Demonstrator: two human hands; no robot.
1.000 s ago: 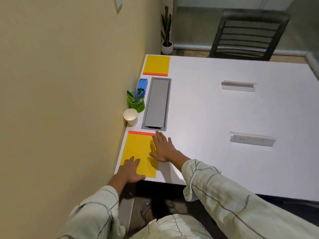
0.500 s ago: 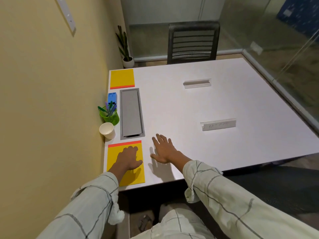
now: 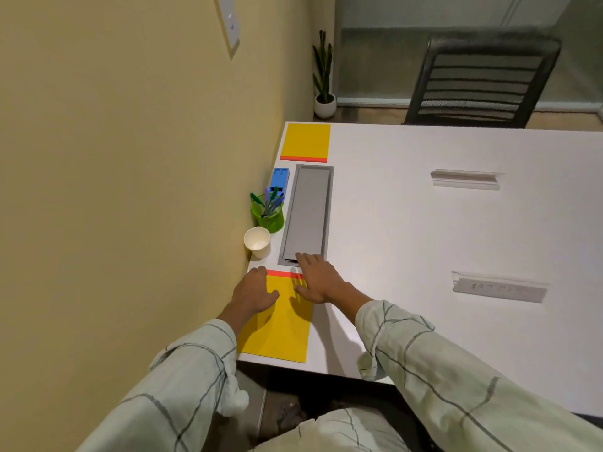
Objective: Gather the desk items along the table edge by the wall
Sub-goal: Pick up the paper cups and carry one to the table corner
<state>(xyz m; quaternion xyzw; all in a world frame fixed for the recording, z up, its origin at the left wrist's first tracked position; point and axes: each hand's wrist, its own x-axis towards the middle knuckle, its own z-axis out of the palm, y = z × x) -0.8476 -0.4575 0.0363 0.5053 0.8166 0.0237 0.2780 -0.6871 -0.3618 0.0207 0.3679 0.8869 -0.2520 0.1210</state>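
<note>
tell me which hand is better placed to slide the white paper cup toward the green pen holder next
Left, probably. The left hand rests on the near yellow pad just below the white paper cup, wall side. The right hand lies farther out, by the grey panel.

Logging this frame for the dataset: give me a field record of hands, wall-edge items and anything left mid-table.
left hand: flat on the near yellow notepad with a red strip
right hand: open, palm down on that pad's right edge
wall row, near to far: white paper cup, green pen holder, blue stapler, far yellow notepad
mid-table: two white name-plate holders
table fixture: grey cable tray lid
</note>
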